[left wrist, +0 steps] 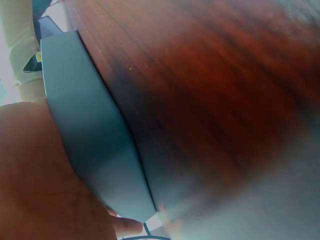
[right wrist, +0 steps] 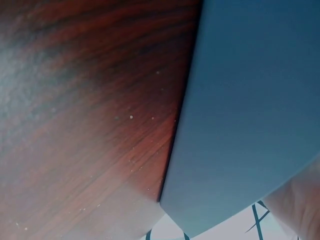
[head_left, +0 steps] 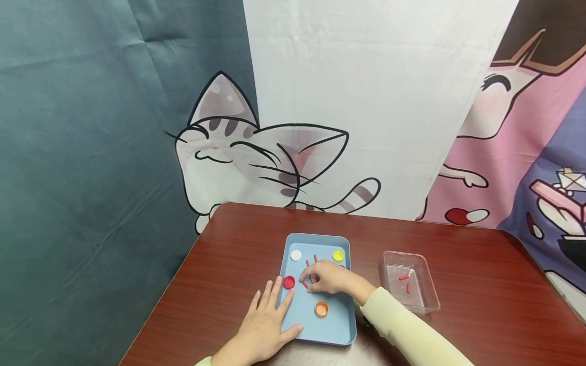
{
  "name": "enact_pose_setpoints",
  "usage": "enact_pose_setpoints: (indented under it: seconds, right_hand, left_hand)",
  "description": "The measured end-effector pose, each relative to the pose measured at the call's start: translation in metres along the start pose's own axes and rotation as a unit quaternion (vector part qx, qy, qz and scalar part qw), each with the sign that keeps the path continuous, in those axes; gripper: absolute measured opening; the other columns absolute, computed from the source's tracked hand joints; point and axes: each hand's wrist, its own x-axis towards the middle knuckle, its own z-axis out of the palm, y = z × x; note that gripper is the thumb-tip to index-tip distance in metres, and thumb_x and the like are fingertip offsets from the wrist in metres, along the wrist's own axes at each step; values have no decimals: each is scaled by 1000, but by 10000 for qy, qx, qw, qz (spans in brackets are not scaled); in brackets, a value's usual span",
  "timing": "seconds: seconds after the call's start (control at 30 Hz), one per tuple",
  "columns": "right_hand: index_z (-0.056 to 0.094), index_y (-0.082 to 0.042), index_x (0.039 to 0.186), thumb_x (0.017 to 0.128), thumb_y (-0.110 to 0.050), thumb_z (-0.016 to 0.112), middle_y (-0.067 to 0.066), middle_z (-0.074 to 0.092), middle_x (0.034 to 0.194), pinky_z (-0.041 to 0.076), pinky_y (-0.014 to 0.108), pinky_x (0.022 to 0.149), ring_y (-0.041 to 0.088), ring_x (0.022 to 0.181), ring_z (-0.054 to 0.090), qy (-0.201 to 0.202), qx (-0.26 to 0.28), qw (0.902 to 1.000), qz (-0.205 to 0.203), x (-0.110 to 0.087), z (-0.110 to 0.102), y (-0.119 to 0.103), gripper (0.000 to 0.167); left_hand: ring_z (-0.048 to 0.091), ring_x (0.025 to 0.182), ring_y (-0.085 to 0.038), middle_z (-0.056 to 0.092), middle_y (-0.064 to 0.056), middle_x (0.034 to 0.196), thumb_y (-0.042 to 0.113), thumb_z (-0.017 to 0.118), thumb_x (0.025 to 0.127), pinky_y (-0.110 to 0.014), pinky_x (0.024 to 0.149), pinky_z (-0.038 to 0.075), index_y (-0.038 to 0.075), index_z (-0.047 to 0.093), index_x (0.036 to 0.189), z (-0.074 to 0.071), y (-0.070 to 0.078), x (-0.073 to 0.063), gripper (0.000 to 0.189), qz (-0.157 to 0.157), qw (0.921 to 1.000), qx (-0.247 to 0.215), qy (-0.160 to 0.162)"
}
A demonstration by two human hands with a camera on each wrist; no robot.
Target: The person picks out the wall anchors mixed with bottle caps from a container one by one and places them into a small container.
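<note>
A light blue tray point(head_left: 339, 328) lies on the table, its side wall filling much of both wrist views. My right hand point(head_left: 327, 277) is over the middle of the tray, thumb and fingers pinching a small red stick point(head_left: 304, 285). Just beyond the fingers lie two more red sticks point(head_left: 315, 258). My left hand point(head_left: 265, 325) rests at the tray's left edge with its fingers spread. Around the tray floor sit a white cap point(head_left: 296, 255), a yellow cap point(head_left: 338, 255), a red cap point(head_left: 289, 282) and an orange cap point(head_left: 321, 308). A purple piece point(head_left: 343, 266) is mostly hidden behind the right hand.
To the right of the tray stands a clear plastic box point(head_left: 428, 284) with two red sticks point(head_left: 404, 277) inside. The right forearm passes close by its left side. Behind the brown table point(head_left: 220, 254) hangs a cloth point(head_left: 380, 101) with cartoon figures.
</note>
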Motion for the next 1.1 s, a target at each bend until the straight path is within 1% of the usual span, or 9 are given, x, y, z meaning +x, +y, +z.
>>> enact_pose_setpoints:
  seconds: [0.23,0.37,0.53,0.77,0.97,1.1]
  right_hand:
    - [75,-11,104,85,-13,81,-14,53,59,43,18,57,-3,54,48,48,-114,9999,-50,-2,1,-1,20]
    - [76,-11,103,85,-14,81,-14,53,59,44,18,56,-3,54,48,77,-89,9999,-37,-5,0,-3,20]
    - [76,-12,103,86,-15,80,-15,53,59,43,17,57,-4,54,48,198,21,9997,-127,-11,-4,-4,18]
    - [75,-10,103,87,-12,78,-13,54,60,42,17,56,-4,54,46,413,366,9980,-294,-22,-13,-7,16]
    - [76,-9,108,87,-14,79,-13,56,64,46,19,58,-3,58,48,588,547,9967,-141,-31,-19,-6,21]
    - [76,-8,109,86,-14,81,-14,55,65,47,20,59,-2,60,49,826,647,9944,-106,-38,-23,-4,24]
  left_hand:
    - [15,153,-43,12,-18,168,71,45,96,-66,116,20,18,39,158,-2,2,-2,81,74,10000,-60,-4]
    - [15,153,-43,12,-18,169,71,44,96,-66,116,20,19,39,158,-1,2,-1,81,88,10000,-36,16]
    - [14,153,-43,12,-18,169,72,43,96,-66,117,19,19,38,158,-1,1,0,82,71,10000,-51,0]
    - [15,153,-43,12,-18,169,72,44,95,-66,116,20,19,37,158,-5,3,-2,83,53,9999,-103,-40]
    - [17,153,-43,14,-18,168,71,46,95,-66,116,21,19,38,158,-5,2,-3,82,60,10000,-79,9]
    - [18,152,-43,15,-18,168,71,46,95,-66,116,21,18,39,158,-3,1,-2,82,73,9999,-59,37]
